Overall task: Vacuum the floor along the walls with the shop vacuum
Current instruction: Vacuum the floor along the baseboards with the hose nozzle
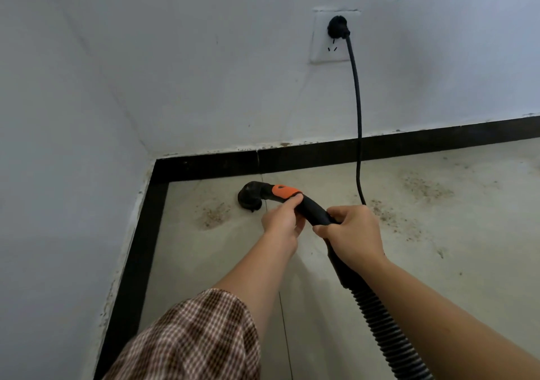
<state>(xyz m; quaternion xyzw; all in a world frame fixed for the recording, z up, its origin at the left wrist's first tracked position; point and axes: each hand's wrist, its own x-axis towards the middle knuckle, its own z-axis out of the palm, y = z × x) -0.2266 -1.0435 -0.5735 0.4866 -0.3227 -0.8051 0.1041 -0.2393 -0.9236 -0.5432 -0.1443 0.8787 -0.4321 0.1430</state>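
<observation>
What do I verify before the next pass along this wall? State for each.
1. Power: plug seated in outlet: ok.
2. Grip: left hand and right hand both hold the hose handle: ok.
3. Contact: nozzle mouth-down at the floor near the corner: ok.
4. Path to the right: cord hangs to the floor right beside the right hand: not ok.
5. Floor clean: debris patch lies beside the nozzle, with more to the right: not ok.
6. Suction running: cannot tell.
</observation>
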